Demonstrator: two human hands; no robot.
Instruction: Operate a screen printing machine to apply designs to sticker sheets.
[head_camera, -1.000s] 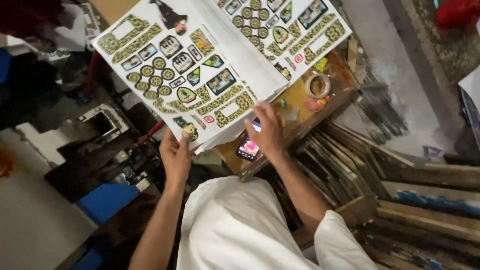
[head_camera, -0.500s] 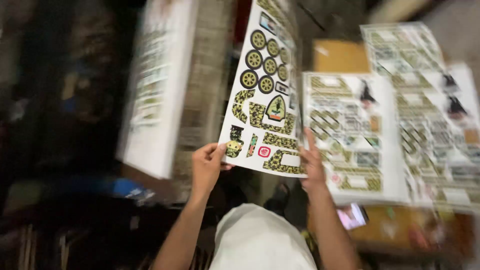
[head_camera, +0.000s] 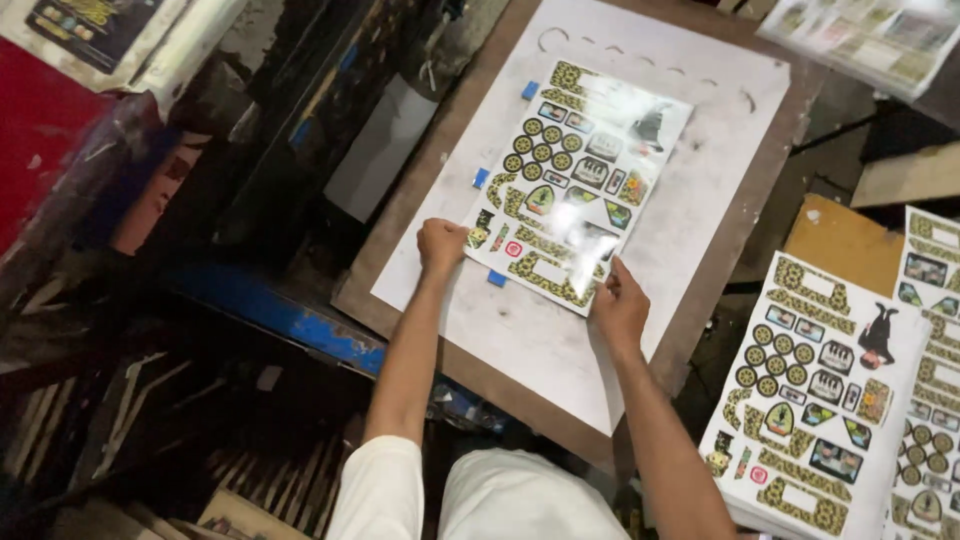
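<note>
A glossy printed sticker sheet (head_camera: 575, 178) with yellow-green and black shapes lies flat on a white board (head_camera: 700, 200) set on a brown table (head_camera: 420, 180). My left hand (head_camera: 441, 245) grips the sheet's near left corner with closed fingers. My right hand (head_camera: 620, 305) presses on its near right corner. Small blue tabs (head_camera: 481, 178) sit along the sheet's left edge.
A stack of similar printed sheets (head_camera: 820, 400) lies at the right, with more sheets (head_camera: 935, 290) beyond it and another pile (head_camera: 880, 35) at the top right. A blue metal frame (head_camera: 290, 320) and dark machinery (head_camera: 150, 250) stand at the left.
The sheet, held upright in both hands before, now lies flat on the white board. My view has swung from the stacks toward the table.
</note>
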